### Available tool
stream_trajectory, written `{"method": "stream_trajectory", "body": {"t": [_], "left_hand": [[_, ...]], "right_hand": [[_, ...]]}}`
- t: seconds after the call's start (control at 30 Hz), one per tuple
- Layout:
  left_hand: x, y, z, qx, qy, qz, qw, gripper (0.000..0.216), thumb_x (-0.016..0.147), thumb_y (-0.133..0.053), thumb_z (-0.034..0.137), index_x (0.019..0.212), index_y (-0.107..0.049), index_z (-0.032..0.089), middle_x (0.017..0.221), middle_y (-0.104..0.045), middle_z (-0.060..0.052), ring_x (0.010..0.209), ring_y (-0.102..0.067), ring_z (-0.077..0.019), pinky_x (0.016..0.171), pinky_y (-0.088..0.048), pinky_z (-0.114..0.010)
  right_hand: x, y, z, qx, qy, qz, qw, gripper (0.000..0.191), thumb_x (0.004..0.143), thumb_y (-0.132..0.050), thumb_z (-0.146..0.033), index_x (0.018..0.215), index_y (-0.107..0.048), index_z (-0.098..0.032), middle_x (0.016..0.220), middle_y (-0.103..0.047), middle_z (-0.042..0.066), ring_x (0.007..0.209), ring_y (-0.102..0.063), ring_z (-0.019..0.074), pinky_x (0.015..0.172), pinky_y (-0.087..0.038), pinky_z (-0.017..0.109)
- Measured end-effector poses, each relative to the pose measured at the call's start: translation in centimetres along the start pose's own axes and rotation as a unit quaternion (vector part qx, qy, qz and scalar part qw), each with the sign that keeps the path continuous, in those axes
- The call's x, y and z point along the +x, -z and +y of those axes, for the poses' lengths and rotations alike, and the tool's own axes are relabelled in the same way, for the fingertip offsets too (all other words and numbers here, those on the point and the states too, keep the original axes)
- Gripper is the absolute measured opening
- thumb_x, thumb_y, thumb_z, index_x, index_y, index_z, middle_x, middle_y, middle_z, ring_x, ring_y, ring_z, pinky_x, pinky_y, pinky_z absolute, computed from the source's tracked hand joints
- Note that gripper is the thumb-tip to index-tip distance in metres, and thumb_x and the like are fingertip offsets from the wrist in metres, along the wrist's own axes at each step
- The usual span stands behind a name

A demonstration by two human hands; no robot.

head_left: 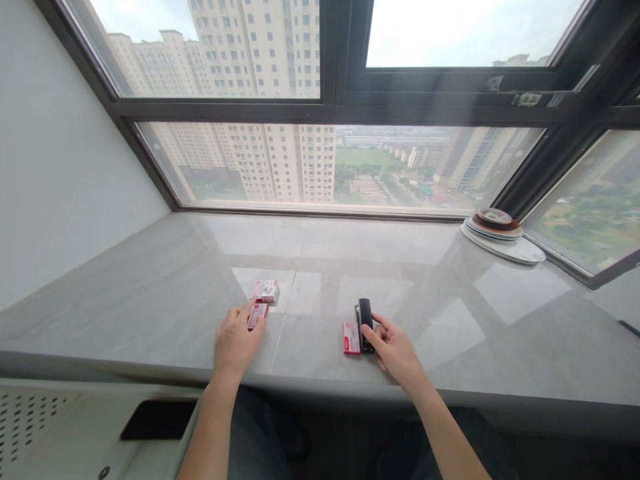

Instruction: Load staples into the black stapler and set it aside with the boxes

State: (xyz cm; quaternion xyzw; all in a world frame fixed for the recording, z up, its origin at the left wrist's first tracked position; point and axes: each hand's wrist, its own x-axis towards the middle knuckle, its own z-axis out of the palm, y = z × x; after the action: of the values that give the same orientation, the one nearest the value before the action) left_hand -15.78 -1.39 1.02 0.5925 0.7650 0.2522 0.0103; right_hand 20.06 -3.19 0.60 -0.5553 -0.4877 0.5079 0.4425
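Note:
My left hand (235, 341) rests on the grey stone sill (150, 300), its fingers closed round a small red box (257, 315). Just beyond it lies a second red and white box (265, 291). My right hand (393, 347) grips the near end of a black stapler (365, 319) that lies on the sill pointing away from me. A third small red box (351, 337) lies flat against the stapler's left side.
A stack of round plates (500, 233) stands at the far right corner by the window. Window frames run along the back and right of the sill. A white wall closes the left side. A black phone (159, 419) lies on a white surface below left.

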Motion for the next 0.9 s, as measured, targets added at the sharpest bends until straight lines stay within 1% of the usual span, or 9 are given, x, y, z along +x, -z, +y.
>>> {"method": "stream_trajectory", "body": {"t": [0.07,0.23,0.3,0.4,0.5,0.57,0.73,0.83,0.9], "left_hand": [[-1.0,-0.2,0.8,-0.011,-0.067,-0.049,0.996,0.04,0.098,-0.05,0.04,0.136,-0.06,0.031,0.107,-0.062,-0.007,0.102,-0.06,-0.0281,0.093,-0.047,-0.041],[-2.8,0.3,4.5,-0.103,-0.204,-0.161,0.96,0.055,0.085,-0.07,0.046,0.137,-0.057,0.029,0.117,-0.061,-0.007,0.112,-0.058,-0.0305,0.099,-0.047,-0.044],[-2.8,0.5,6.3,-0.158,-0.223,-0.177,0.946,0.054,0.082,-0.075,0.041,0.132,-0.06,0.029,0.121,-0.059,-0.007,0.115,-0.058,-0.0293,0.102,-0.047,-0.043],[-2.7,0.4,9.5,-0.23,-0.254,-0.168,0.924,0.053,0.078,-0.078,0.034,0.128,-0.062,0.03,0.131,-0.055,-0.006,0.123,-0.054,-0.0285,0.108,-0.044,-0.042],[-2.9,-0.4,12.8,-0.25,-0.312,-0.207,0.893,0.055,0.077,-0.08,0.031,0.129,-0.06,0.033,0.125,-0.062,-0.003,0.118,-0.055,-0.028,0.106,-0.045,-0.043],[-3.2,-1.4,14.3,-0.24,-0.332,-0.232,0.882,0.06,0.073,-0.085,0.032,0.127,-0.061,0.033,0.118,-0.064,-0.002,0.113,-0.056,-0.0291,0.101,-0.046,-0.044],[-3.7,-3.4,15.3,-0.237,-0.33,-0.243,0.881,0.068,0.067,-0.092,0.042,0.127,-0.062,0.031,0.12,-0.063,-0.003,0.112,-0.056,-0.0294,0.1,-0.046,-0.044],[-3.4,-3.0,15.2,-0.246,-0.335,-0.253,0.874,0.077,0.064,-0.093,0.049,0.132,-0.06,0.032,0.124,-0.061,-0.003,0.115,-0.055,-0.0289,0.102,-0.047,-0.043],[-2.3,-2.0,14.5,-0.262,-0.322,-0.23,0.88,0.075,0.074,-0.086,0.054,0.139,-0.055,0.035,0.131,-0.059,-0.002,0.12,-0.054,-0.0267,0.104,-0.047,-0.04]], "right_hand": [[-0.2,0.0,-0.6,0.007,-0.008,-0.009,1.0,0.074,0.086,-0.068,-0.063,0.143,-0.052,-0.017,0.066,-0.032,-0.01,0.043,-0.03,0.007,0.034,-0.032,0.022],[-0.4,-0.1,-1.2,0.001,-0.015,-0.009,1.0,0.077,0.085,-0.069,-0.064,0.143,-0.053,-0.016,0.065,-0.033,-0.01,0.046,-0.032,0.0079,0.036,-0.035,0.022],[-0.2,-0.2,-0.9,0.006,-0.013,-0.008,1.0,0.078,0.085,-0.069,-0.064,0.144,-0.053,-0.017,0.066,-0.033,-0.01,0.045,-0.031,0.0077,0.035,-0.035,0.023],[0.0,-0.2,-0.2,0.006,-0.004,-0.001,1.0,0.077,0.085,-0.068,-0.064,0.143,-0.054,-0.016,0.064,-0.032,-0.01,0.042,-0.031,0.0076,0.033,-0.033,0.023],[0.2,-0.2,0.3,-0.001,0.003,-0.002,1.0,0.075,0.085,-0.067,-0.065,0.143,-0.054,-0.017,0.063,-0.033,-0.011,0.039,-0.031,0.0072,0.032,-0.032,0.023],[0.1,-0.2,0.3,-0.008,0.008,-0.002,1.0,0.074,0.086,-0.066,-0.066,0.142,-0.056,-0.018,0.063,-0.034,-0.01,0.038,-0.032,0.0072,0.032,-0.031,0.023],[-0.3,-0.1,0.0,-0.015,0.018,-0.003,1.0,0.068,0.087,-0.064,-0.066,0.135,-0.062,-0.018,0.061,-0.037,-0.01,0.039,-0.035,0.0074,0.033,-0.029,0.023],[-0.4,-0.1,-0.1,-0.011,0.012,-0.007,1.0,0.068,0.087,-0.065,-0.066,0.136,-0.061,-0.019,0.062,-0.037,-0.01,0.038,-0.035,0.0076,0.033,-0.03,0.024],[-0.4,-0.1,-0.1,-0.009,0.005,-0.002,1.0,0.071,0.086,-0.066,-0.066,0.138,-0.059,-0.018,0.063,-0.036,-0.01,0.038,-0.034,0.0076,0.033,-0.03,0.024]]}}
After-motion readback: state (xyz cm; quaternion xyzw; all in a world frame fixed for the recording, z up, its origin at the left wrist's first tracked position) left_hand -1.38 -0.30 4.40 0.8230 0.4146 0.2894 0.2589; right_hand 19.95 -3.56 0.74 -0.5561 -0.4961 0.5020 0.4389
